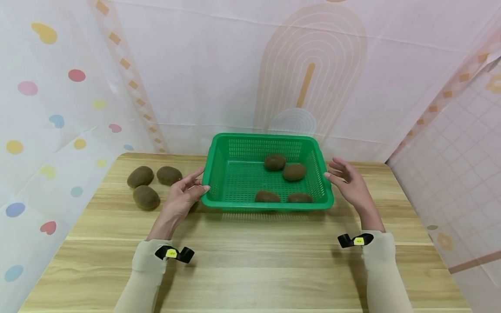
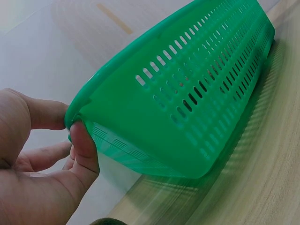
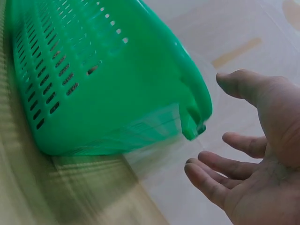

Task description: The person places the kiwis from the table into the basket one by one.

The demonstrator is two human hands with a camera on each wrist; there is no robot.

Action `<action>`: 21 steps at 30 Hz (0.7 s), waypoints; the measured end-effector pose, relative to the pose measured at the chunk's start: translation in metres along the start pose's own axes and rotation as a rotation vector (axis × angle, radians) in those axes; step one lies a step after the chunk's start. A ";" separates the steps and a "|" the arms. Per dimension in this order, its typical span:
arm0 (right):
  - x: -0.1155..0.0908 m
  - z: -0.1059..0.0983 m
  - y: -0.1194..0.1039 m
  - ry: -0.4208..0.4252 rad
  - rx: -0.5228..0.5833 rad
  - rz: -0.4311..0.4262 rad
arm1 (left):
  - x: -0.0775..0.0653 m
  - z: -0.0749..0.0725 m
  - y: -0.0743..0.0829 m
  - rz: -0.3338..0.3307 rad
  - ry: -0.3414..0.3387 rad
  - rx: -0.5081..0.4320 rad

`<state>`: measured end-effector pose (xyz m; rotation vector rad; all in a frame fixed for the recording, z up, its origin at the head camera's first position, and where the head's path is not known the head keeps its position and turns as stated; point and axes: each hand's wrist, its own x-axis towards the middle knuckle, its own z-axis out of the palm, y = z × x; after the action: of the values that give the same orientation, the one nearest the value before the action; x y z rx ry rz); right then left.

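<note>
A green plastic basket [image 1: 238, 182] with slotted walls is at the back middle of the table, with several brown kiwifruit [image 1: 294, 172] inside it. My left hand [image 1: 183, 195] pinches the basket's left rim between thumb and fingers, as the left wrist view also shows. Beside the right rim, my right hand [image 1: 350, 184] has its fingers spread and loosely bent. In the right wrist view a gap separates those fingers [image 3: 206, 180] from the basket. Whether the basket's bottom touches the table all over, I cannot tell.
Left of the basket, three kiwifruit [image 1: 146, 198] lie close together on the wooden table [image 1: 250, 269]. Another kiwifruit [image 1: 193, 206] is partly hidden by my left hand. Patterned cloth [image 1: 195, 78] hangs behind the table and along both sides.
</note>
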<state>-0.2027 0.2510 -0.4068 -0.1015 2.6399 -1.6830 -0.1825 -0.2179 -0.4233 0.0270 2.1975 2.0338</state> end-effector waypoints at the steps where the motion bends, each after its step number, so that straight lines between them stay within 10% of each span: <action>1: 0.000 0.000 0.002 -0.001 0.008 0.010 | 0.000 0.000 0.000 0.000 0.002 -0.003; 21: -0.006 0.001 0.006 -0.127 0.141 0.126 | -0.001 -0.001 0.001 0.002 -0.007 -0.006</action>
<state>-0.1970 0.2532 -0.4126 -0.0384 2.3769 -1.7527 -0.1813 -0.2188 -0.4225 0.0352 2.1883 2.0384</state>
